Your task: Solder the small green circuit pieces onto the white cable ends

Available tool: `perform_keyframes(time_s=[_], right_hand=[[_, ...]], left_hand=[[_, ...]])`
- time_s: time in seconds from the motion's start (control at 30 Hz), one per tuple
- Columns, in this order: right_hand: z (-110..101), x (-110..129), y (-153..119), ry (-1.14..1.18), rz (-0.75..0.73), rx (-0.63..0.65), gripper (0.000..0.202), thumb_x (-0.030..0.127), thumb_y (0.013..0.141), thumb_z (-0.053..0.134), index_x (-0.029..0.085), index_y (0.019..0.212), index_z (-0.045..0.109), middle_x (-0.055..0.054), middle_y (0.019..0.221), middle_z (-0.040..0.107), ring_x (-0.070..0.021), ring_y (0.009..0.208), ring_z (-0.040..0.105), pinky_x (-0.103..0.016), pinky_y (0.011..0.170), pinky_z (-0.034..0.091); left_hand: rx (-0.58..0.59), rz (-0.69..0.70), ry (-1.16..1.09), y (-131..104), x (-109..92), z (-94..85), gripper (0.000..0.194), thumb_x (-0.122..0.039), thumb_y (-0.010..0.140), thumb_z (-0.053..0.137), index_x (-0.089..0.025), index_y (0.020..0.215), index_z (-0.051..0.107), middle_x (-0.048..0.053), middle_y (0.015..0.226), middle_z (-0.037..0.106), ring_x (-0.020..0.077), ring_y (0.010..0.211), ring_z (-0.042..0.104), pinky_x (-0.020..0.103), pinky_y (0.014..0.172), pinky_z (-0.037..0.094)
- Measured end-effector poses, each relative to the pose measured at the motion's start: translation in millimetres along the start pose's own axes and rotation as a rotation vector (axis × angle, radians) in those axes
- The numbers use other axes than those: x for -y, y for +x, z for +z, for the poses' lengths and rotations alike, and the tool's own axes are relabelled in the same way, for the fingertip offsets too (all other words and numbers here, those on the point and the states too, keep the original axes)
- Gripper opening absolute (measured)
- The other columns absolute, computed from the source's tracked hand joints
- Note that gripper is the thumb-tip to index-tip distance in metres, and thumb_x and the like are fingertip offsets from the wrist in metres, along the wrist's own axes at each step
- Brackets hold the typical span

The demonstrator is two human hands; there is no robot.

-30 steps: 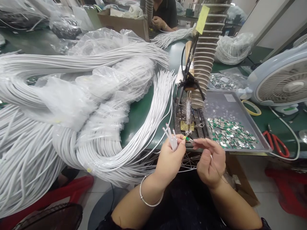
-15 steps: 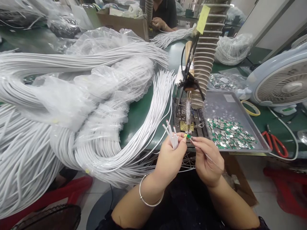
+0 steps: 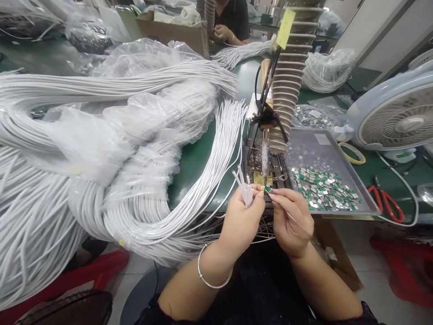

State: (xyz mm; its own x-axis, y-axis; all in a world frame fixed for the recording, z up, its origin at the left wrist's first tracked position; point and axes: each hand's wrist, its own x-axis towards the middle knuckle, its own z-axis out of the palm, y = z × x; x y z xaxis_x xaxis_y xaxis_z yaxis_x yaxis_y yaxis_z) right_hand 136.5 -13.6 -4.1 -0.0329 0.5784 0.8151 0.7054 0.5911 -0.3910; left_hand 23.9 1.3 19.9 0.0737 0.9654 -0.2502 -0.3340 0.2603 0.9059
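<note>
My left hand [image 3: 241,221] is closed around several white cables [image 3: 248,196], whose stripped tips with reddish ends point up. Between its thumb and forefinger is a small yellow piece beside a little green circuit board [image 3: 267,189]. My right hand [image 3: 292,219] is closed in a pinch at the board's right edge, and a thin silvery solder wire [image 3: 299,224] runs out through its fingers. Just above the board, a soldering iron [image 3: 265,158] points down in its stand; whether its tip touches the board I cannot make out.
A grey tray [image 3: 324,140] with many small boards lies at right, near red-handled pliers [image 3: 386,203], a tape roll [image 3: 352,153] and a fan [image 3: 402,117]. White cable bundles [image 3: 135,194] cover the left. A ribbed duct [image 3: 287,85] rises behind the iron; a person [image 3: 233,22] sits opposite.
The board has shifted very slightly up and right, close under the iron's tip. The grip of both hands looks the same; the whole view has drifted a little.
</note>
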Motion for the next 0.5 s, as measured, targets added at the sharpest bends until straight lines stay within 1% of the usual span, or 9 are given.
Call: perform_keyframes(time_s=[0.2, 0.5], right_hand=[[1.1, 0.6, 2.8, -0.005, -0.010, -0.011, 0.027, 0.004, 0.081, 0.055, 0.020, 0.101, 0.063, -0.008, 0.093, 0.063, -0.0180, 0.085, 0.064, -0.034, 0.071, 0.057], [1.3, 0.2, 4.1, -0.038, -0.008, -0.023, 0.026, 0.007, 0.082, 0.055, 0.022, 0.102, 0.062, -0.007, 0.091, 0.064, -0.0184, 0.083, 0.065, -0.036, 0.069, 0.057]], left_hand=[[0.017, 0.024, 0.016, 0.4, -0.4, -0.8, 0.006, -0.021, 0.080, 0.056, -0.015, 0.082, 0.055, -0.004, 0.065, 0.046, 0.0066, 0.055, 0.040, 0.018, 0.052, 0.035], [0.014, 0.022, -0.006, 0.1, -0.2, -0.8, 0.007, -0.022, 0.079, 0.058, -0.016, 0.081, 0.056, -0.004, 0.069, 0.047, 0.0053, 0.053, 0.039, 0.017, 0.050, 0.034]])
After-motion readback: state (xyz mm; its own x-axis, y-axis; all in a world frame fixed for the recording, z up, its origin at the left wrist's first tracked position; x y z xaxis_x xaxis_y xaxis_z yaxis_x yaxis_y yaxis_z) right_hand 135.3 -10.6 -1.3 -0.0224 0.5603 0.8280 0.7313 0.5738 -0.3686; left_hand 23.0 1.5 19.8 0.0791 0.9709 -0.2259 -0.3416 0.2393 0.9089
